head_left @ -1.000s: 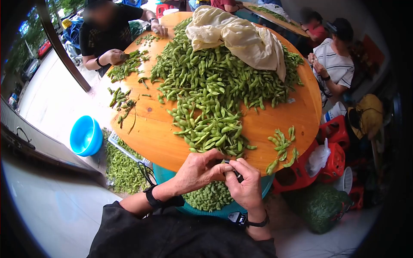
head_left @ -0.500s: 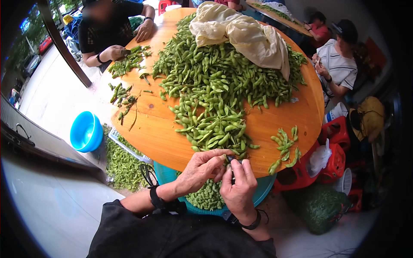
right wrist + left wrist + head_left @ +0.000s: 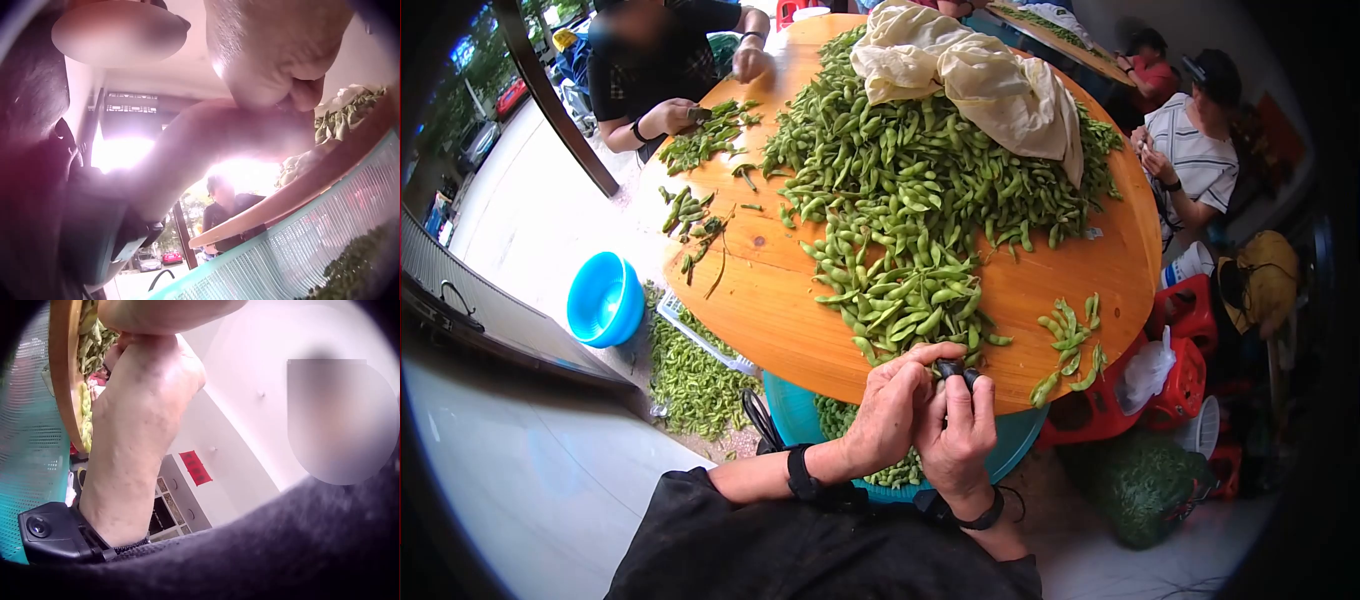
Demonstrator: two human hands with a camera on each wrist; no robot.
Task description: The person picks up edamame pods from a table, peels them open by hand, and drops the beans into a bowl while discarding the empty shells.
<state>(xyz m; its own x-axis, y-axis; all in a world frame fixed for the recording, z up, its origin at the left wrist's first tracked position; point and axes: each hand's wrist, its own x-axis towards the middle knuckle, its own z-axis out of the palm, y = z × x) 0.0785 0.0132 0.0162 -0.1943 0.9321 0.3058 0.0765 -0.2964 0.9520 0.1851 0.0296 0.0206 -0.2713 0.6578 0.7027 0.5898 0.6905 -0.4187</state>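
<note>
Both hands meet over the near edge of a round wooden table (image 3: 740, 320), just in front of a heap of green edamame pods (image 3: 900, 200). My left hand (image 3: 887, 415) has curled fingers and pinches an edamame pod, mostly hidden between the hands. Against it my right hand (image 3: 960, 440) grips the same spot with bent fingers; dark covers (image 3: 950, 368) show at its fingertips. Below the hands stands a teal mesh basket (image 3: 1025, 435) with shelled green beans (image 3: 900, 470) inside. In both wrist views the fingertips are hidden.
Cream cloth (image 3: 1010, 105) covers the heap's back. A few pods (image 3: 1065, 335) lie at the right edge. A blue basin (image 3: 605, 300) and spread pods (image 3: 695, 385) are on the left floor, red stools (image 3: 1185, 375) on the right. Another person (image 3: 665, 70) works across the table.
The hands have drawn closer together, and the left has shifted right and slightly up. The green bit seen between the fingers is now mostly covered. The person across has moved a hand.
</note>
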